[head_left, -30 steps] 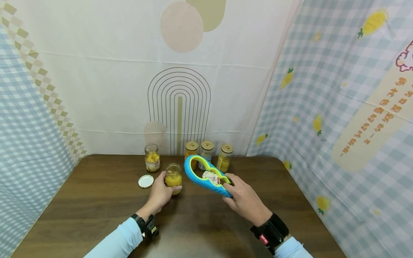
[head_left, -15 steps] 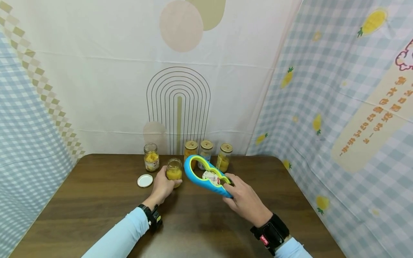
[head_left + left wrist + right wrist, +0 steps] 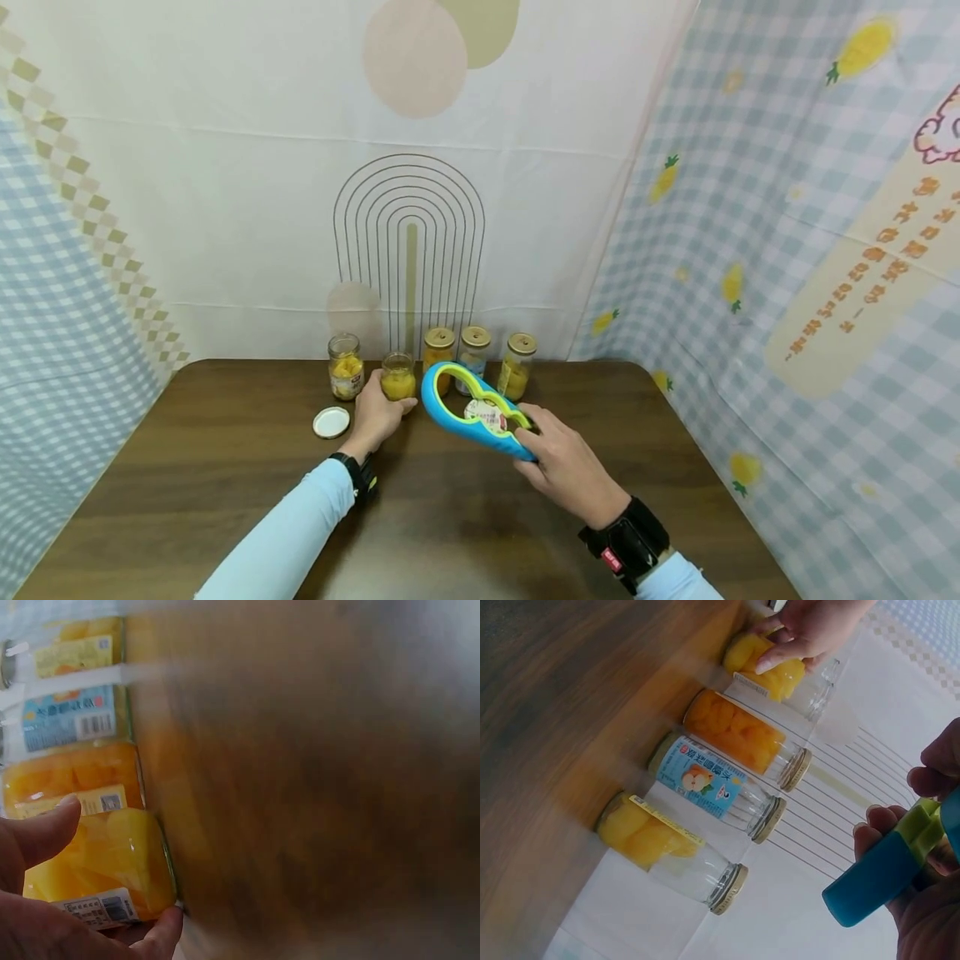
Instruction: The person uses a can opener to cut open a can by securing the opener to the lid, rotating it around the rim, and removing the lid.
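Lidless jar (image 3: 398, 385) in left grip (image 3: 377, 414), blue-and-lime opener (image 3: 480, 432) in right grip (image 3: 566, 465)

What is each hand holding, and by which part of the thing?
The left hand holds a lidless jar around its fruit-filled body; the right hand grips the blue tool by its narrower end.

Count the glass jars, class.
5: held jar in the left hand; open jar to its left; lidded, to its right: orange-filled jar, blue-labelled jar, yellow-filled jar.
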Available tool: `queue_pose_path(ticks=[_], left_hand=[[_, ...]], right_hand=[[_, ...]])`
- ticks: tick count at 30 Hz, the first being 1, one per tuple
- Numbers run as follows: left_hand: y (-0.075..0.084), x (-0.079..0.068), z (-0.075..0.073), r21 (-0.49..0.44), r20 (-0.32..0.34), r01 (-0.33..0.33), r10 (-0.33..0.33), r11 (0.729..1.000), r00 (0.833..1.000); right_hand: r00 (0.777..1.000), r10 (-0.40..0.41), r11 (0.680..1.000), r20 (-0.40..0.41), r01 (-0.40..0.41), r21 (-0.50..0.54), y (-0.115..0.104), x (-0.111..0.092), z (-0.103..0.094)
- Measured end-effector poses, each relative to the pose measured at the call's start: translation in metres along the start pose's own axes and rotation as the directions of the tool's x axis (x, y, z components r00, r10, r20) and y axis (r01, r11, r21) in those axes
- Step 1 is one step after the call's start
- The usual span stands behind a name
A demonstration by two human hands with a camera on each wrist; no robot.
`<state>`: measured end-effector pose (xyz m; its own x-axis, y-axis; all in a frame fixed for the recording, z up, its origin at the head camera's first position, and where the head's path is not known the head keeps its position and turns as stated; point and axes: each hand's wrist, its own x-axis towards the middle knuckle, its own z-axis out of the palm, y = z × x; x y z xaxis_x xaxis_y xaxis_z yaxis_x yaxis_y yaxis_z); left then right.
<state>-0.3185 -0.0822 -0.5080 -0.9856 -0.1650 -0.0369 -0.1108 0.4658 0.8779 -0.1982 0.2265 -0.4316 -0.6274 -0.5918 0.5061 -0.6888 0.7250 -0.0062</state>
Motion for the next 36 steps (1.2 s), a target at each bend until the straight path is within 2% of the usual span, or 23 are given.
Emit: queue_pose_path(ticks=[8,14,19,26,30,33,36], left_hand=[[-0.003,0.025,0.0,0.04,-0.049,-0.009,0.011,0.999,0.999],[-0.001,0.034,0.0,0.05,-0.092,-0.02,0.024,0.999,0.996],[0.001,0.034,-0.001,0.052,-0.088,-0.014,0.019,0.999,0.996],[0.002,0.034,0.002,0.104,-0.069,0.001,0.006,0.995,0.998],[0.003,0.032,0.002,0.095,-0.069,0.005,0.001,0.995,0.998],[0.005,0.029,0.0,0.055,-0.039,0.033,-0.031,0.998,0.999],[0.008,0.024,-0.005,0.041,0.024,0.094,-0.095,0.995,0.995]], right_hand=[[1.0,-0.002,1.0,0.008,0.002,0.007,0.002,0.001,0.002],[1.0,-0.001,1.0,0.007,0.001,0.001,0.003,0.001,0.001],[1.0,0.001,1.0,0.008,-0.001,0.001,0.003,0.0,0.001],[1.0,-0.002,1.0,0.002,0.002,0.006,0.002,0.0,0.004],[1.0,-0.004,1.0,0.002,0.004,0.012,0.001,0.0,0.005],[1.0,-0.001,1.0,0.003,0.001,0.016,0.001,0.001,0.005],[1.0,0.0,1.0,0.004,0.0,0.02,0.001,0.001,0.005]])
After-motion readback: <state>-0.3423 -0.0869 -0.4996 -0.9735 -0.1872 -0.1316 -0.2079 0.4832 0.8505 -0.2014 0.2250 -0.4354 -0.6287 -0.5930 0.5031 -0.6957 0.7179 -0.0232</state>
